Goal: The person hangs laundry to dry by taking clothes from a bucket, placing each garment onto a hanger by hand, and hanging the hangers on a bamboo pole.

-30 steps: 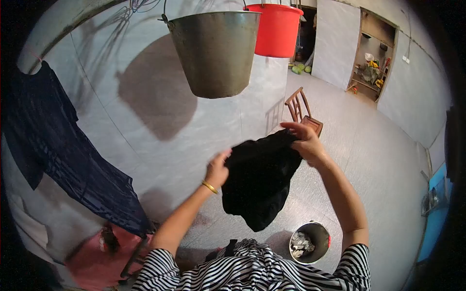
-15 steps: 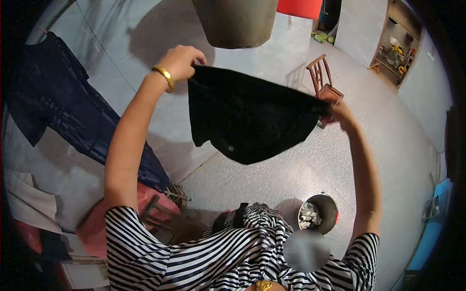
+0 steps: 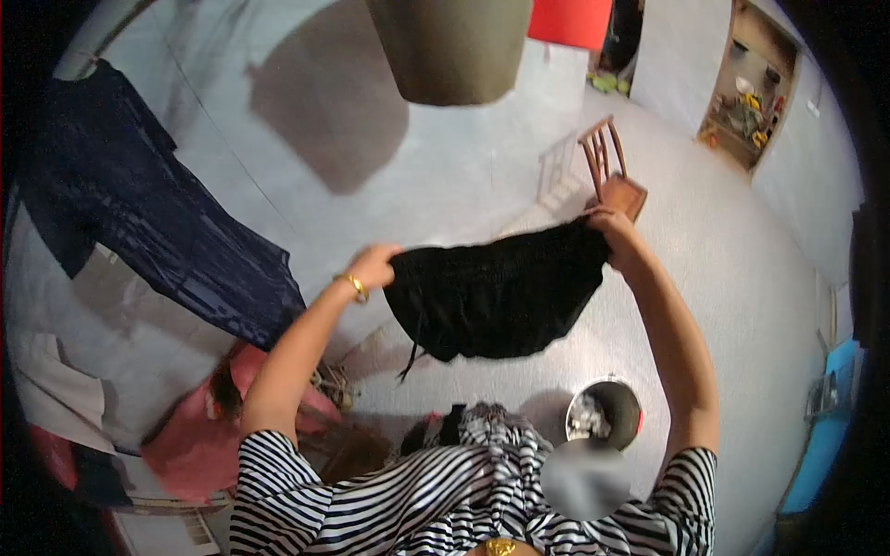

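Note:
Stretched out in the air in front of me are black shorts (image 3: 496,296) with a gathered waistband and a dangling drawstring. My left hand (image 3: 375,266), wearing a gold bracelet at the wrist, is closed on one end of the waistband. At the opposite end, my right hand (image 3: 615,233) grips the other corner. The rest of the fabric hangs down loosely between the two hands. Below, on the floor to the right, a metal bucket (image 3: 633,410) holds some crumpled whitish cloth.
A dark blue garment (image 3: 176,232) hangs at the left, above pink cloth (image 3: 185,449). At the top hangs a large grey-brown garment or container (image 3: 454,51) beside a red item (image 3: 570,20). A wooden chair (image 3: 624,195) stands beyond my right hand. A wall shelf (image 3: 742,93) is farther back.
Both hands have come lower with the black shorts, the left one most. The waistband, earlier sloping down to the right, now rises slightly to the right, and the drawstring shows.

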